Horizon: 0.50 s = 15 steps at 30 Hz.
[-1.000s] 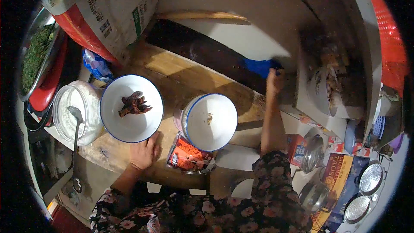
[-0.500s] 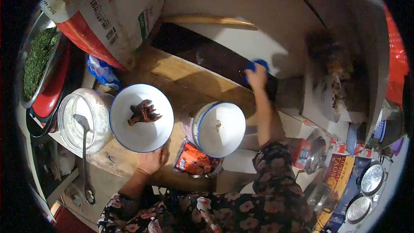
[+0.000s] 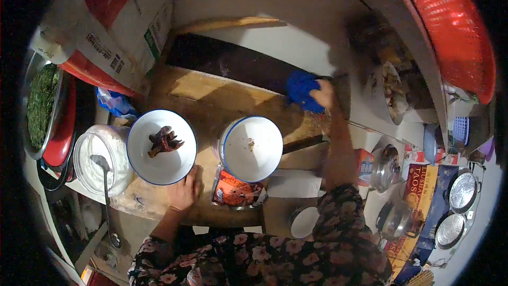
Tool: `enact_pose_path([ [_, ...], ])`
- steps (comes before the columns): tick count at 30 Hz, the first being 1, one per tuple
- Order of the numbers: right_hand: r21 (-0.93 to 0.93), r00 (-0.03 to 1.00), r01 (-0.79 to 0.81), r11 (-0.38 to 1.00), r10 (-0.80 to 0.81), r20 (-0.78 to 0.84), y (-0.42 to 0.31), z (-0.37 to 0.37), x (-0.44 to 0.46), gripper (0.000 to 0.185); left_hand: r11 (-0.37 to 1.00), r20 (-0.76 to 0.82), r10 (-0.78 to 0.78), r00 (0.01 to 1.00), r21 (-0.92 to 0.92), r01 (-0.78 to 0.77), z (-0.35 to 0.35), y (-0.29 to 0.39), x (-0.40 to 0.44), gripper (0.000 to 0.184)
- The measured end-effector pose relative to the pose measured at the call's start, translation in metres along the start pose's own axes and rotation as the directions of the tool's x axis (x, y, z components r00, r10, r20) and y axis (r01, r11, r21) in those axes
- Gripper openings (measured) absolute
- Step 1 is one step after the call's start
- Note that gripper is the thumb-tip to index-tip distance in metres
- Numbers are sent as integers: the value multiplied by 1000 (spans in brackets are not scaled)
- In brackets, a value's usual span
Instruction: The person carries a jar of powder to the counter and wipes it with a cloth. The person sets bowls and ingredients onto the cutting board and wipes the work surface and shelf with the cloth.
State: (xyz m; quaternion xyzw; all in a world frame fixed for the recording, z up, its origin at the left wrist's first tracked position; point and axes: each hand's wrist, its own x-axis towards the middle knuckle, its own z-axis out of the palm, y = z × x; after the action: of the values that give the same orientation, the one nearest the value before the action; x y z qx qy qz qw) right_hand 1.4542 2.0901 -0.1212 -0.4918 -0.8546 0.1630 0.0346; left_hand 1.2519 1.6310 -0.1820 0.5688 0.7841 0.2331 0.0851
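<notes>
My right hand (image 3: 323, 94) is closed on a crumpled blue cloth (image 3: 302, 90), over the right end of a long dark strip at the back of the wooden table. My left hand (image 3: 183, 190) lies on the tabletop by the front rim of a white blue-rimmed bowl (image 3: 142, 151), fingers stretched out and partly under the rim. Dark red dried peppers (image 3: 165, 142), as they appear, lie in that bowl. To its right, a second white bowl (image 3: 264, 153) with a few brownish bits sits on a container. An orange-red packet (image 3: 233, 189) lies in front.
A tub of white powder (image 3: 87, 172) with a long-handled spoon (image 3: 106, 193) stands left. Behind are a large sack (image 3: 127, 37) and a blue packet (image 3: 116, 103). A knife-like dark blade (image 3: 304, 144) lies right of the bowls. A red basket (image 3: 455, 37) hangs at upper right.
The view has shifted, moving most things slightly left. More of the blue cloth shows beside my right hand, which has come nearer. My left hand stays by the bowl.
</notes>
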Motion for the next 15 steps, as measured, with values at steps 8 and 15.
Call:
enact_pose_path([
  [8,-396,897,-369,841,434,87,-5,22,12,52,999,95,-33,995,2,33,8,-5,-5,47],
  [15,-98,915,331,938,-294,276,-117,77,0,37,997,17,-6,1000,74,5,12,-5,-7,41],
])
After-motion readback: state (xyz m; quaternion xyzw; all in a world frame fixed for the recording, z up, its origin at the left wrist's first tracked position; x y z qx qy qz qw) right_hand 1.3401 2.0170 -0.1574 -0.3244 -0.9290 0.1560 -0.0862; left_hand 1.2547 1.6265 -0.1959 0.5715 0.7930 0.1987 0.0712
